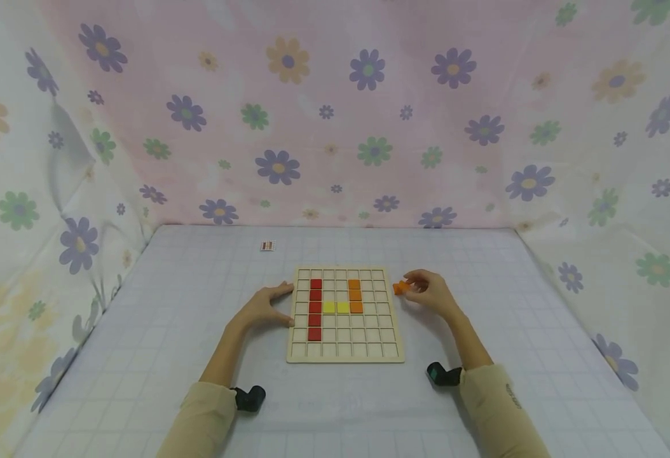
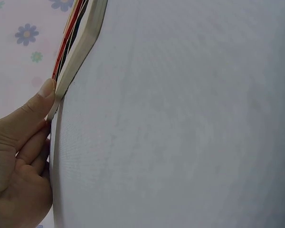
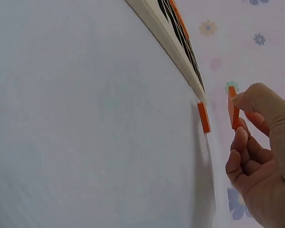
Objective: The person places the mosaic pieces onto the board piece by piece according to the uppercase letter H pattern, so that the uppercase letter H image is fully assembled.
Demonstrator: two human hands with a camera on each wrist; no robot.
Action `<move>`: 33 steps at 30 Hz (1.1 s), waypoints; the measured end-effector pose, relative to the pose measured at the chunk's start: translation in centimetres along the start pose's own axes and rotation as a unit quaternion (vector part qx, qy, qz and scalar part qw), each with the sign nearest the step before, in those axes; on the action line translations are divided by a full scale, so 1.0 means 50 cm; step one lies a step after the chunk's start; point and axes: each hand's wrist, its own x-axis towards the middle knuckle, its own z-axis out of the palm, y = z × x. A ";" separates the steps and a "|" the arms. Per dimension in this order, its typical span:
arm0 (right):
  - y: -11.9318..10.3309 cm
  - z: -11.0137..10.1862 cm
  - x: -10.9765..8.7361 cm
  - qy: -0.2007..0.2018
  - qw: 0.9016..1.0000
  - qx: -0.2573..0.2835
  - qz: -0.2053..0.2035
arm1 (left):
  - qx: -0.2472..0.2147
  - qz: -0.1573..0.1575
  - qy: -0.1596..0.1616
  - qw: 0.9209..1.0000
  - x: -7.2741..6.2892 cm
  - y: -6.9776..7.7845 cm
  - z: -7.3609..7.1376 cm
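Observation:
A pale wooden grid board [image 1: 343,353] lies flat on the table. Set in its cells are a column of several red tiles [image 1: 314,308], two yellow tiles [image 1: 335,308] and a column of three orange tiles [image 1: 355,296]. The left hand [image 1: 262,306] touches the board's left edge, thumb and fingers spread apart. Just right of the board, the right hand [image 1: 430,292] pinches an orange tile [image 3: 233,108] between thumb and finger, above the table. Below that tile, a second orange tile [image 3: 204,118] lies on the table by the board's edge.
Behind the board, to its left, a small printed card [image 1: 267,245] lies on the white gridded table [image 1: 198,267]. Flowered cloth [image 1: 323,133] hangs at the back and both sides. Each wrist carries a black camera [image 1: 250,399].

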 end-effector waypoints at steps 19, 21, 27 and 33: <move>-0.056 0.119 -0.001 -0.093 0.993 0.031 -0.058 | 0.002 0.000 -0.002 1.000 0.001 -0.001 -0.003; -0.061 0.125 -0.002 -0.102 0.993 0.021 -0.059 | 0.001 -0.002 -0.001 1.000 0.001 0.000 -0.003; -0.071 0.139 -0.004 -0.135 0.988 -0.003 -0.071 | 0.004 0.007 0.000 1.000 0.000 0.000 -0.002; -0.074 0.141 0.000 -0.160 0.981 -0.004 -0.111 | -0.001 0.007 -0.001 1.000 0.000 0.000 -0.002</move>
